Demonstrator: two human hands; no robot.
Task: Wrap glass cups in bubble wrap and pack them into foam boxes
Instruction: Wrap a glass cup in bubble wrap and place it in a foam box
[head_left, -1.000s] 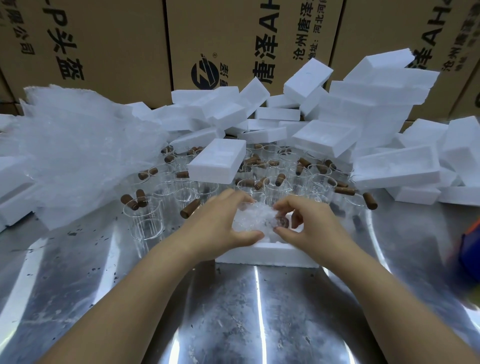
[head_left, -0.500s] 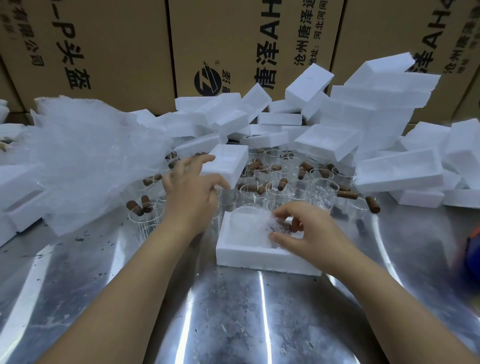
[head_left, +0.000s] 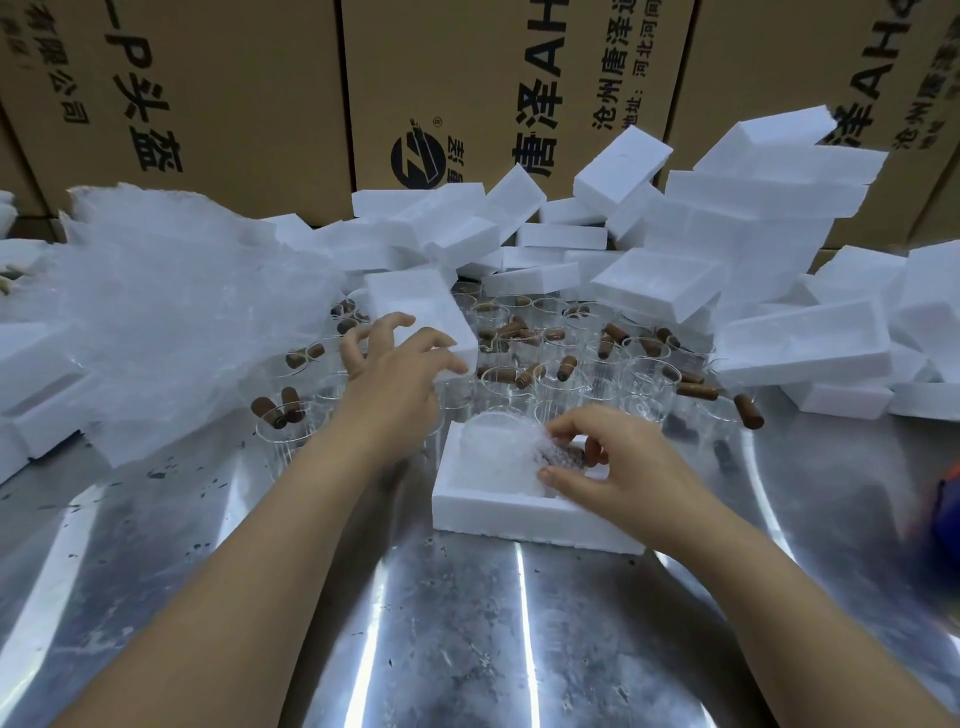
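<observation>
Reaching forward with both bare forearms, converging from the lower corners. Stretching the left hand (head_left: 395, 379) farther out than the right hand (head_left: 618, 467), up and to its left, well apart from it. Showing the back of the left hand, wrist straight, fingers (head_left: 423, 340) spread and half curled like a claw, thumb at the edge of a foam piece (head_left: 410, 301); grip or mere touch not clear. Holding the right hand nearer the body, palm down, thumb and curled fingertips (head_left: 566, 426) pinching a wrapped cup (head_left: 493, 457) just to its left.
</observation>
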